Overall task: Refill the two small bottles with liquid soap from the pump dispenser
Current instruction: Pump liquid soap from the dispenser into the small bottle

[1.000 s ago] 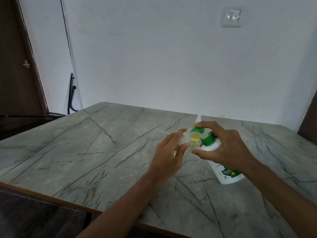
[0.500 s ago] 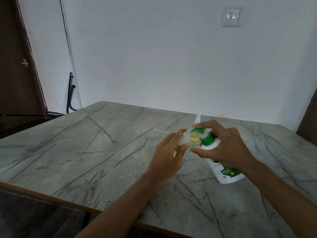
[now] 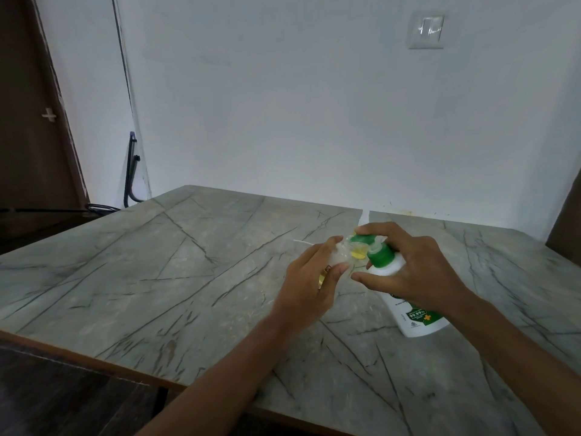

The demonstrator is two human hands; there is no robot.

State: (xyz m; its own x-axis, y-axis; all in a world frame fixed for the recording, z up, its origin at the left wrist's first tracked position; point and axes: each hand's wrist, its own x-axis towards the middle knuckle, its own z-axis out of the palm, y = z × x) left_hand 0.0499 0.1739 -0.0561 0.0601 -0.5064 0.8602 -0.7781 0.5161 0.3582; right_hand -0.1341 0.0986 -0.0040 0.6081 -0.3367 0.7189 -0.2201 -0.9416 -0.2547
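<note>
Left fingers [image 3: 327, 248] curled round the small bottle [image 3: 341, 259], pinching it between fingertips and thumb. The left hand [image 3: 309, 287] hides whether the bottle rests on the desk [image 3: 188, 278]. Right fingers [image 3: 388, 230]: forefinger laid over the green pump head [image 3: 379, 258], thumb at its 7 o'clock, the rest wrapped round the white body. Right hand [image 3: 418, 273] grips the pump dispenser [image 3: 410, 316], which leans toward 10 o'clock, its base on the desk at 4 o'clock of the hand. Small bottle sits at 9 o'clock of the pump head, mouth against the nozzle; yellow soap shows there. Second small bottle not in view. Step in hand, as judged: pumping soap into one bottle. Next move calls for a steady press on the head, bottle mouth held under the nozzle. Fill level too blurred to read.
</note>
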